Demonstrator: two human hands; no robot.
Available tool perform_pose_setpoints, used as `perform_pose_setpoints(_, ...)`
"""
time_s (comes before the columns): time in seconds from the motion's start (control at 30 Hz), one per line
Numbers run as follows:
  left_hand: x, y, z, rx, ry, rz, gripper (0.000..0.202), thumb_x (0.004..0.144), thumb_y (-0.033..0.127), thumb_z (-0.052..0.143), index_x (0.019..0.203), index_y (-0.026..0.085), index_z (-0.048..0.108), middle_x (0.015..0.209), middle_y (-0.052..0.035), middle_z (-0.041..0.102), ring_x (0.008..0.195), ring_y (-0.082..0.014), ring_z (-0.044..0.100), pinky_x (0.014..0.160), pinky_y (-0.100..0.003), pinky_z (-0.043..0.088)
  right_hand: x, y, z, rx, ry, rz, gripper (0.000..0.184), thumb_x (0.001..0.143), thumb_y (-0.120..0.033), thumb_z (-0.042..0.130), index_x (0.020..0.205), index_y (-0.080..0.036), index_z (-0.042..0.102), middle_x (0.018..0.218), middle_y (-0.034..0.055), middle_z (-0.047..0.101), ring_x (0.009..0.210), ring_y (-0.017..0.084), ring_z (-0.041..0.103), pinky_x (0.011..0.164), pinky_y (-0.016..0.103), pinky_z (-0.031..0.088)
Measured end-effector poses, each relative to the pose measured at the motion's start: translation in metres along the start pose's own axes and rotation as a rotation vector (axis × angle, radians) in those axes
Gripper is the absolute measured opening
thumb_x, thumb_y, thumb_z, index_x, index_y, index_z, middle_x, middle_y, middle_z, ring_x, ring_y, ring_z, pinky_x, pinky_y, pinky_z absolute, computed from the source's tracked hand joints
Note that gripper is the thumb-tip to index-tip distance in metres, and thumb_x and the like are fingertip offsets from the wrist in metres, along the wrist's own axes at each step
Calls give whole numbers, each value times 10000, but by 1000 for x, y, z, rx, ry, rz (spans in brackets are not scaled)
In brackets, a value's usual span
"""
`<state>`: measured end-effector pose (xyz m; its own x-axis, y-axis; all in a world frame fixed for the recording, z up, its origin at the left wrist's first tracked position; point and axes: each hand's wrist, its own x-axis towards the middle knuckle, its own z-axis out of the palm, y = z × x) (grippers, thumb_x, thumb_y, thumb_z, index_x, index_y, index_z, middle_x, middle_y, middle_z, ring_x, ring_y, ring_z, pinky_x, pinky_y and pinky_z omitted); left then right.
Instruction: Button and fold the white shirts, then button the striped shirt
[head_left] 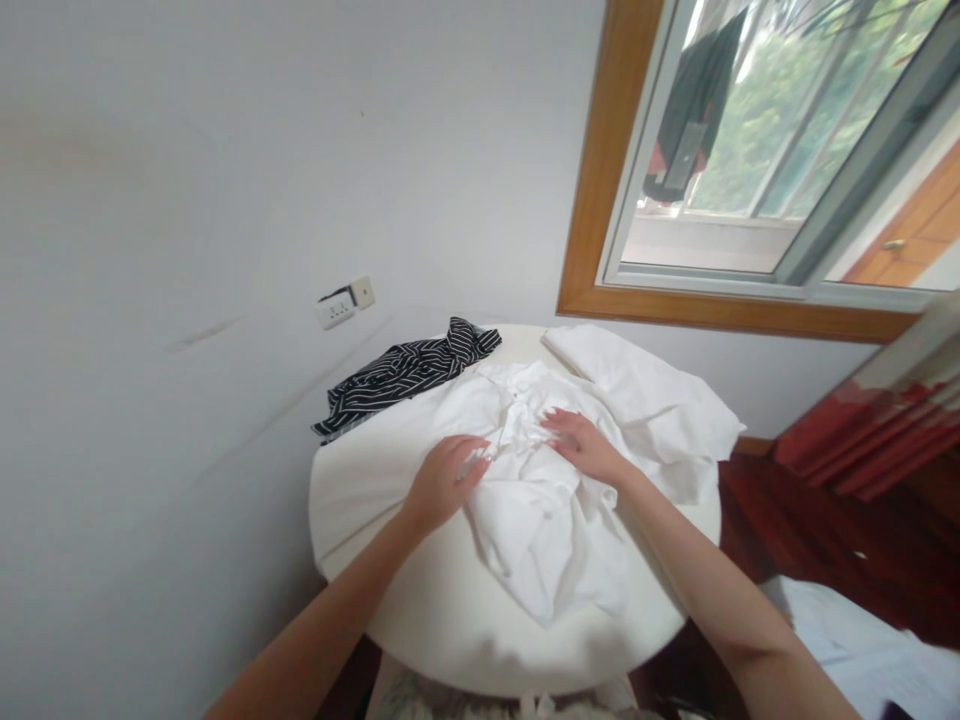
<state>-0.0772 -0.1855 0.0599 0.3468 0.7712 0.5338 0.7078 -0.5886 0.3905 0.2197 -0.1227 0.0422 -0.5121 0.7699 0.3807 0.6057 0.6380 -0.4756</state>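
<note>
A crumpled white shirt (540, 520) lies across the round white table (442, 620), with one sleeve spread to the left and more white cloth reaching out to the right. My left hand (448, 480) rests at the shirt's left side, fingers slightly curved and thumb apart. On the other side of the bunched middle, my right hand (585, 447) lies on the fabric with its fingers spread. Neither hand visibly grips the cloth. Behind the shirt, at the table's back left edge, sits a black-and-white striped garment (409, 372), bunched up.
A wall with a socket (336, 310) runs close behind the table. At the back right is a window with a wooden frame (735, 312). A red and pale curtain (862, 440) hangs at the right, above a dark wood floor (780, 520). Something white (870, 640) lies at lower right.
</note>
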Motion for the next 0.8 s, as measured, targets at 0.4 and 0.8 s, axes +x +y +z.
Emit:
perform_pose_setpoints(0.4,-31,21,1,17,-182,33,515,923,395,449,1390,192,380,1481,-135,358,1364,-253,334,1113,-455,321,-20,-88,3,-1,-147,-319,240,896,-399,567,1058,-251,662,1213,69,643,1270,219,474,1134,497,182)
perform_pose_setpoints(0.8,-33,67,23,25,40,-139,691,754,570,630,1303,181,472,1362,-157,486,1320,-336,371,1083,-552,314,-10,-85,-13,86,524,86,278,923,-440,438,943,-241,631,868,36,695,836,196,645,786,321,519)
